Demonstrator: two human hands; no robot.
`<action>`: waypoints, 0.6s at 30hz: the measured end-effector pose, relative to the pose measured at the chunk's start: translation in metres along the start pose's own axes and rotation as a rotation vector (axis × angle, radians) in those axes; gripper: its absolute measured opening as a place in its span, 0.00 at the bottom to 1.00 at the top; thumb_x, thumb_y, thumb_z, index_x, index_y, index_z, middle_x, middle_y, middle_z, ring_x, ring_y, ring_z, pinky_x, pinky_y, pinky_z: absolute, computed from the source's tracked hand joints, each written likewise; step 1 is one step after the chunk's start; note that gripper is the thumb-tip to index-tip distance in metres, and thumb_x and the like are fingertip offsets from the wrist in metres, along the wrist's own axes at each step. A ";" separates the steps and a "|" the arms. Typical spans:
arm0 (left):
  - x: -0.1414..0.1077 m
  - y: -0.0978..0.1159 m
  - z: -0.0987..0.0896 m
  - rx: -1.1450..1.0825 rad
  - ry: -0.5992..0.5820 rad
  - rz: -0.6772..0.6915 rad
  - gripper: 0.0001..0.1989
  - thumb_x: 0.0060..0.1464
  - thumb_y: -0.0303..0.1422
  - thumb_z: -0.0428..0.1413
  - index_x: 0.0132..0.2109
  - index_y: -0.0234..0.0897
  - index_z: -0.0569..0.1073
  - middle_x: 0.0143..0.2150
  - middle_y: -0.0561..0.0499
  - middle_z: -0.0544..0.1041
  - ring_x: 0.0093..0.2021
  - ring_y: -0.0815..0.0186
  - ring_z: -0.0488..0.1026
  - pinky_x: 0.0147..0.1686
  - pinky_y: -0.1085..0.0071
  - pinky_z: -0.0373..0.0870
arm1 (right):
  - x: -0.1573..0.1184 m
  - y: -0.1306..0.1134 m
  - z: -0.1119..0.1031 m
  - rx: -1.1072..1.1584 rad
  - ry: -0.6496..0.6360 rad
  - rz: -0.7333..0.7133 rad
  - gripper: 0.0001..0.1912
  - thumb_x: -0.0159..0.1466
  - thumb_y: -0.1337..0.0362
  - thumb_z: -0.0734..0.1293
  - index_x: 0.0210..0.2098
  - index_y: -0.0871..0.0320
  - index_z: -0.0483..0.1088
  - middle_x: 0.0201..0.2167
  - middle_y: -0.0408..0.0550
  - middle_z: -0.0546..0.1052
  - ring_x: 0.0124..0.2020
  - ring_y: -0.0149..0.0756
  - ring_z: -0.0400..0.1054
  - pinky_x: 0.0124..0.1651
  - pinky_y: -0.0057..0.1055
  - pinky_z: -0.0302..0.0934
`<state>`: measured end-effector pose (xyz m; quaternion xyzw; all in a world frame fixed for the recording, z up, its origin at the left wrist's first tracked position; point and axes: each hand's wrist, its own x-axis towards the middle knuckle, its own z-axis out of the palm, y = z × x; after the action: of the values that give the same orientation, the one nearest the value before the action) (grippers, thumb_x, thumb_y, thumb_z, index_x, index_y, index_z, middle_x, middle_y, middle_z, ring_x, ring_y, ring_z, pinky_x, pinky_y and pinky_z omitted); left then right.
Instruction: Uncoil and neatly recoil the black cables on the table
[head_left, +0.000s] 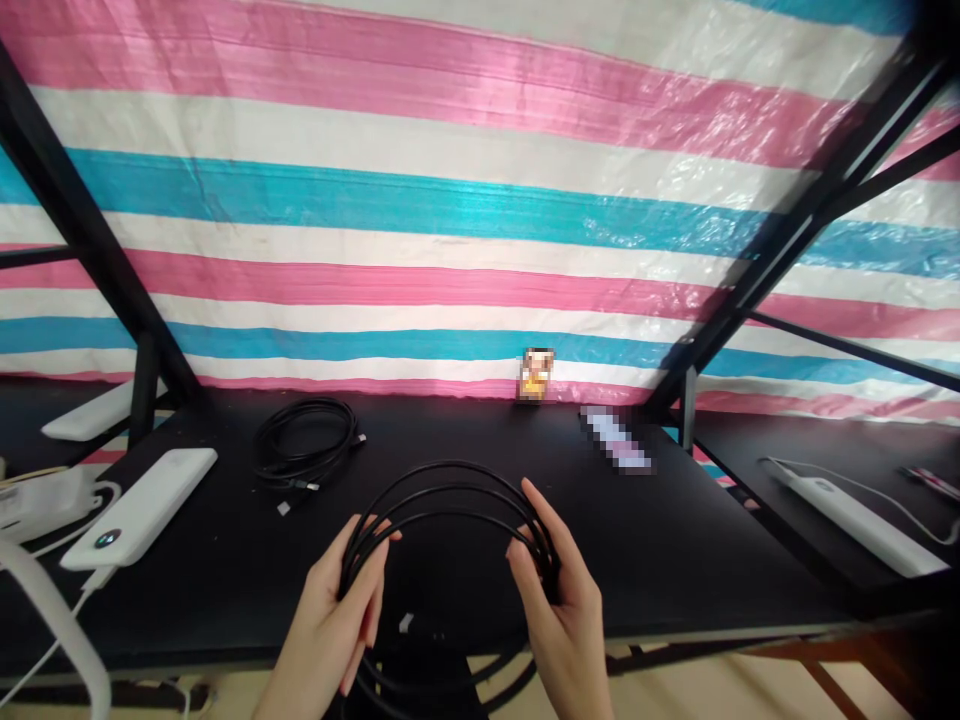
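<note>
My left hand [341,605] and right hand [568,600] are apart, each clasping one side of the black coil [454,513], over the table's [690,560] near edge. I judge it light, springy and smooth, its loops apt to fan out, so I'd gather all strands at opposite sides and avoid kinking them.

Between left hand [334,600] and right hand [562,590], a coil [457,487] hangs over the bench's [675,570] near edge. Behind it, leftward, lies a second coil [264,440]; farther left, a power bank [142,510]. A blurred slab [616,438] lies behind, rightward. A sheet [450,190] backs the bench.
</note>
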<state>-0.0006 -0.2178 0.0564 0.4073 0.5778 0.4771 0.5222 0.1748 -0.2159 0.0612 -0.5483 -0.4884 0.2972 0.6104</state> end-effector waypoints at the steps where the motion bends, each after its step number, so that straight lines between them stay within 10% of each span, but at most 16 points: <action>1: 0.000 0.001 0.001 0.012 -0.004 -0.003 0.27 0.46 0.58 0.53 0.38 0.38 0.67 0.11 0.63 0.60 0.06 0.77 0.51 0.06 0.82 0.47 | 0.001 0.001 -0.001 -0.019 0.002 -0.010 0.22 0.62 0.56 0.66 0.54 0.53 0.70 0.41 0.48 0.76 0.36 0.32 0.69 0.37 0.24 0.66; 7: 0.000 0.005 0.004 0.079 0.025 0.037 0.24 0.47 0.56 0.54 0.31 0.38 0.67 0.09 0.62 0.57 0.07 0.76 0.53 0.08 0.81 0.51 | 0.007 0.011 -0.009 -0.084 -0.022 -0.092 0.18 0.64 0.57 0.64 0.52 0.55 0.72 0.19 0.39 0.66 0.20 0.27 0.59 0.22 0.22 0.58; 18: -0.009 0.011 -0.003 0.252 0.136 0.317 0.20 0.47 0.42 0.61 0.47 0.43 0.74 0.19 0.60 0.69 0.13 0.73 0.64 0.16 0.78 0.65 | 0.010 0.007 -0.019 -0.124 0.056 -0.094 0.14 0.62 0.56 0.65 0.41 0.57 0.76 0.15 0.38 0.65 0.15 0.27 0.58 0.19 0.24 0.54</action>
<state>-0.0027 -0.2245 0.0694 0.5221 0.5956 0.5036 0.3451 0.1972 -0.2121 0.0585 -0.5696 -0.5136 0.2219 0.6021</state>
